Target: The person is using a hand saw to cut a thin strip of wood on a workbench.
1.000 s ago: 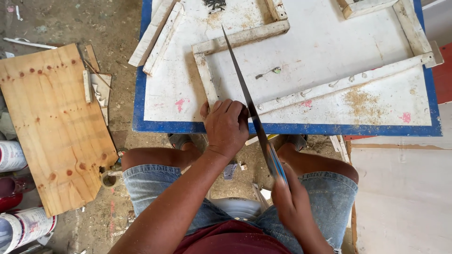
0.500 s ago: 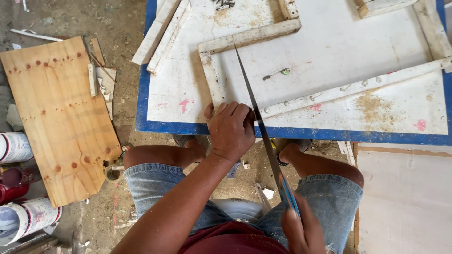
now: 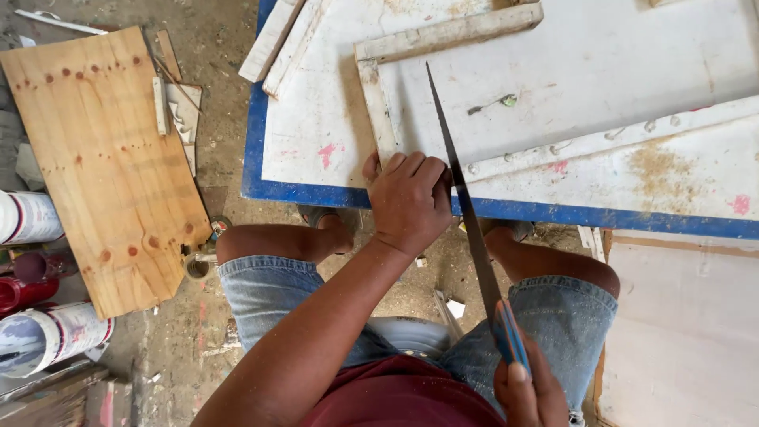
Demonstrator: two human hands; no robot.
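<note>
nearest, at the bottom right: right hand (image 3: pixel 528 395), grip wrapped tight around the blue handle of a handsaw (image 3: pixel 466 213), fingers curled shut over it, thumb lying along the top. one saw only, blade running from that handle up and far-left, thin edge toward the camera, tip out over the white board.

a little farther, in the middle: left hand (image 3: pixel 409 198), knuckles up, fingers folded down and pressed together on the near end of a white wooden strip (image 3: pixel 376 103) right at the blue edge of the desk (image 3: pixel 332 194). no gap between fingers and wood; index side just beside the saw blade, touching or nearly so, hard to tell which. forearm stretched straight out from the lower left, wrist flat, elbow low over the lap.

below the forearm: two bare knees in denim shorts, a red shirt.

on the desk beyond: that strip joined at a corner to a second strip (image 3: pixel 447 33) running right; another long strip (image 3: pixel 617 138) slanting right from the blade; two loose slats (image 3: pixel 286 35) at the far left corner.

left, on the floor: one plywood board (image 3: pixel 103 158), two white cans (image 3: pixel 32 217) lying beside it.
</note>
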